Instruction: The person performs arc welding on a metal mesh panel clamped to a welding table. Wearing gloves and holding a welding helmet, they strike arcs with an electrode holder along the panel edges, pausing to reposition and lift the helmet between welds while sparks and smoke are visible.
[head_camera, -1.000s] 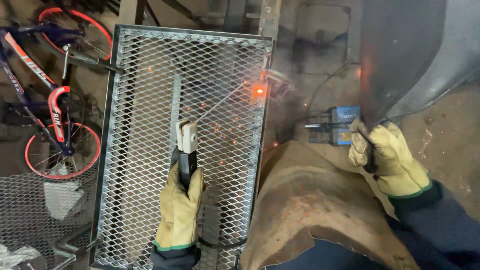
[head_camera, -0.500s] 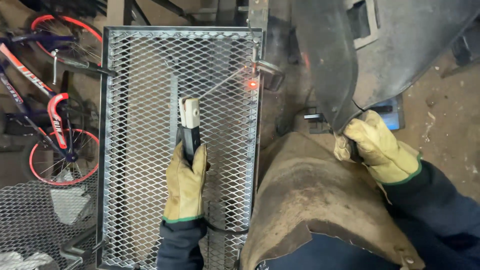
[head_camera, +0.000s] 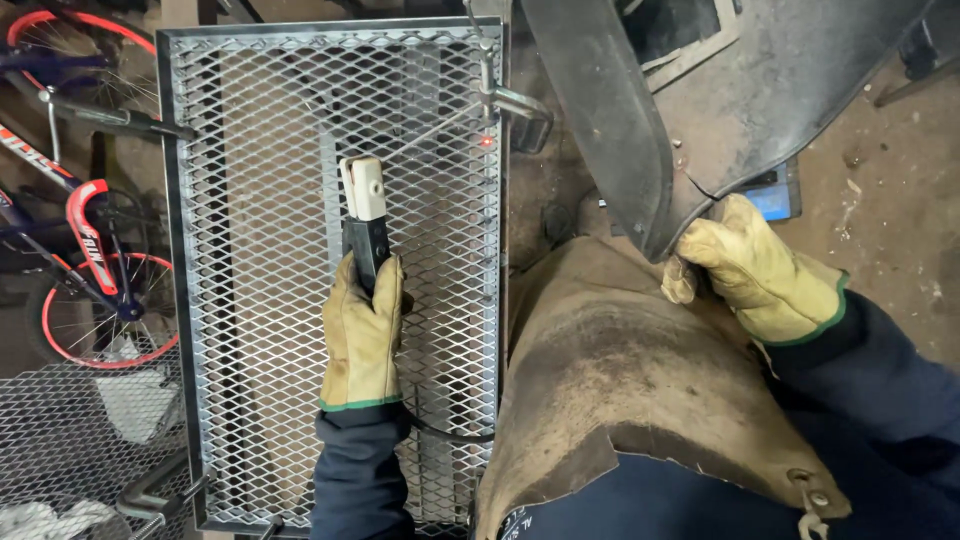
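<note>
Workshop, dirt floor (head_camera: 900, 230); red bicycle (head_camera: 85, 240) at left; steel mesh panel (head_camera: 260, 300) in a dark frame stands ahead. Left hand (head_camera: 362, 330), gloved, closed around the electrode holder (head_camera: 365, 215); thin rod runs from it to a glowing weld spot (head_camera: 487, 142) at the frame's right bar. Right hand (head_camera: 765, 270), gloved, grips the lower edge of the welding shield (head_camera: 640, 130). Judgement: holder stiff, moderately heavy, take by the insulated handle; tip hot; shield light, rigid. Leather apron (head_camera: 620, 390) covers the knee.
</note>
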